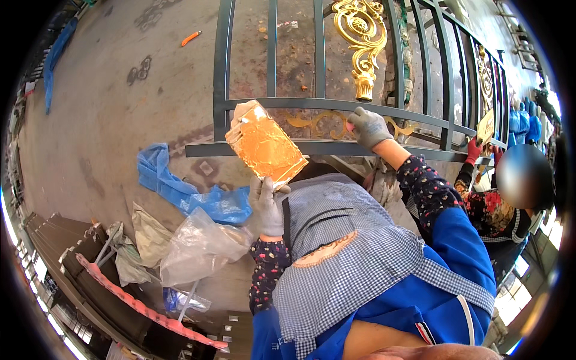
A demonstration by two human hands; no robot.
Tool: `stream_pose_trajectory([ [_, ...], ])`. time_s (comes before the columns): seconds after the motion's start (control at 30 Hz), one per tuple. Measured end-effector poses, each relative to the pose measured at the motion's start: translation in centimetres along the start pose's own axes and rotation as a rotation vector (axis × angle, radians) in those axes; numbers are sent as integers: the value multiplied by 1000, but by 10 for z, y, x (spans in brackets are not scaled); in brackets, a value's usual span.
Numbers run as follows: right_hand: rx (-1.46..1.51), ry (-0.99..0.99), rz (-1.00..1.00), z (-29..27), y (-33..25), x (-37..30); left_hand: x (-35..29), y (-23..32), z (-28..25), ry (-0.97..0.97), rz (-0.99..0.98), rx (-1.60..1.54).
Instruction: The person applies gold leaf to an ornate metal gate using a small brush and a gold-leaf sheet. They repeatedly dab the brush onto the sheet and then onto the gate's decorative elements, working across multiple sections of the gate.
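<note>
My left hand (269, 204), in a grey glove, grips the lower edge of a flat piece of cardboard (267, 147) smeared with orange-gold paint. The board is tilted and overlaps the lower left corner of a dark grey metal railing (252, 103). My right hand (367, 127), gloved too, is closed at the railing's lower bars. A small pinkish bit shows at its fingertips; I cannot make out what it is. Just above that hand is a gold scroll ornament (362, 45) between the uprights. Flatter gold scrollwork (318, 123) runs between the two lower bars.
At right a co-worker in red gloves (474, 149) holds a yellowish board (485, 127) by the railing. An orange-handled tool (191, 38) lies on the floor. Blue plastic sheeting (180, 183) and a clear plastic bag (201, 246) lie left of my lap.
</note>
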State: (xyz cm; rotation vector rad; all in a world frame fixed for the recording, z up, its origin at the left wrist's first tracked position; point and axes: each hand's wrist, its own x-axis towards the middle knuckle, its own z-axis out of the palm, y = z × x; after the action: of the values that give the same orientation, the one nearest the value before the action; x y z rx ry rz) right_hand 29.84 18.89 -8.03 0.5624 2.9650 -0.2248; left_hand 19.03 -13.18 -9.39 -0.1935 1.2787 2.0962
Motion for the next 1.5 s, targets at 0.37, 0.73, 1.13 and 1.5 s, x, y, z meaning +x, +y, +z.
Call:
stream_pose_trajectory([
  [0.37,461,255,-165,-65,-153,15,-1,-15,18,-124,-11,41],
  [0.73,271,194,-259,-37,-145,4,-6,-20,19,-72,11,64],
  [1.13,414,189,150,7,-67,16,-2,-28,-32,126,87,1],
  [1.5,124,118,-151,57,-106,97,-4,-20,-46,166,67,3],
])
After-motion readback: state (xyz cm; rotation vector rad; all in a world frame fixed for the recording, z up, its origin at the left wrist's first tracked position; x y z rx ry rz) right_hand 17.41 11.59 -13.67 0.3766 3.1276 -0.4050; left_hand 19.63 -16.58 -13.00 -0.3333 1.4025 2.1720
